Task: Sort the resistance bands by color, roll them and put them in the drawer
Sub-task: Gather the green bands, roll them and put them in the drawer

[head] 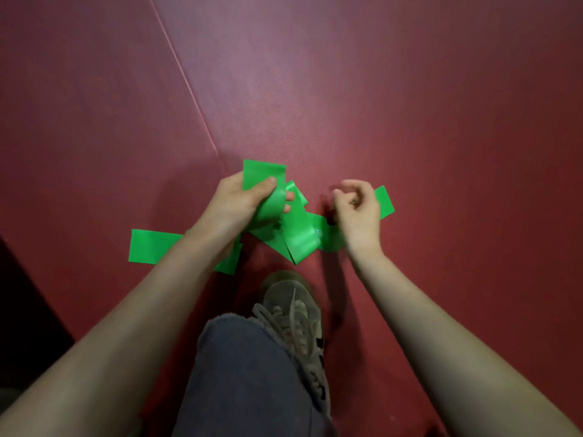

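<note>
Several bright green resistance bands (pixel 299 236) lie in a loose tangle on the red mat. My left hand (pixel 243 200) grips a bunch of green band, thumb over the flat end that sticks up at the top. One flat strip (pixel 151 247) pokes out to the left under my left forearm. My right hand (pixel 358 206) hovers just right of the pile with its fingers curled and blurred; another green strip (pixel 385 201) shows behind it. Whether the right fingers pinch any band cannot be made out. No drawer is in view.
The red floor mat (pixel 378 105) fills the view, with a seam (pixel 186 77) running diagonally from top centre to the bands. My jeans leg and grey sneaker (pixel 290 313) stand just below the pile. A dark object (pixel 22 304) sits at the left edge.
</note>
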A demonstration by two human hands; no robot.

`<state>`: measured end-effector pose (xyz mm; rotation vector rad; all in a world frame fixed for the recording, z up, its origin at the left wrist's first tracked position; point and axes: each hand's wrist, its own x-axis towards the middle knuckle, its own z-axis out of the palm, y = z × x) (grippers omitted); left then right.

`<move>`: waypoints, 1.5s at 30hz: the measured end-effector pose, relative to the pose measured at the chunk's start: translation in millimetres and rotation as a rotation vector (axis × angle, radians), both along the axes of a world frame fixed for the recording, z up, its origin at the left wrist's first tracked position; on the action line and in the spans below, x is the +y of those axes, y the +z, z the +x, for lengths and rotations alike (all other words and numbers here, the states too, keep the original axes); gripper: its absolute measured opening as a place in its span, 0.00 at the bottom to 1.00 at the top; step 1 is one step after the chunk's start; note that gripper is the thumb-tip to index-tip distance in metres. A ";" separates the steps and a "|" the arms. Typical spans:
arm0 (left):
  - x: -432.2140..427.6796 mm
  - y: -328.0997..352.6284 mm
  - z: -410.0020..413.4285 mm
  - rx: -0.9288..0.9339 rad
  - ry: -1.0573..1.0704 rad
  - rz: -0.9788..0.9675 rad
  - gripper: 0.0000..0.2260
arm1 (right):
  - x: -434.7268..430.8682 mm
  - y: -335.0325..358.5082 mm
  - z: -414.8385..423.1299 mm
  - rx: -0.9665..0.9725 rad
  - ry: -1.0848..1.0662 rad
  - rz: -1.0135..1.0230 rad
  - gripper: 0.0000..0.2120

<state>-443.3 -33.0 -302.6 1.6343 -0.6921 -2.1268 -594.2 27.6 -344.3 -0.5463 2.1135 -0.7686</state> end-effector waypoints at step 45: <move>-8.1 7.2 -10.4 0.058 0.003 0.023 0.20 | -60.6 62.4 22.9 -0.215 0.615 -0.194 0.16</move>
